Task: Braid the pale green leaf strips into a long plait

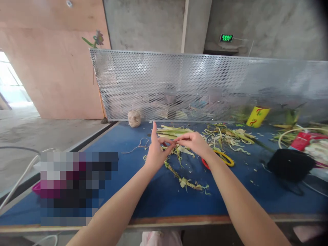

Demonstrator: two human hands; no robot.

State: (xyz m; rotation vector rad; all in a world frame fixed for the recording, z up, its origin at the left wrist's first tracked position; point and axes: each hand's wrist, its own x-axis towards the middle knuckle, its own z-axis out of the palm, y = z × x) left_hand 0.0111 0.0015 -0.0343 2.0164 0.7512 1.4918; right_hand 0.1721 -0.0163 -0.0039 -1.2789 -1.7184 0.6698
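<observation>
My left hand (155, 153) and my right hand (195, 141) meet above the blue table (159, 201). Both pinch the upper end of a braided strip of pale green leaf (179, 176). The left forefinger points straight up while its other fingers close on the strip. The braid hangs down from the hands and trails across the table toward me, ending in a frayed tuft (198, 187). Loose leaf strips (174, 131) lie just behind the hands.
Red and yellow scissor handles (225, 159) lie under my right wrist. A black pouch (290, 164) sits at the right, a yellow cup (257, 117) and a twine ball (134, 118) by the perforated metal screen (205, 85). Leaf scraps (230, 136) litter the far right.
</observation>
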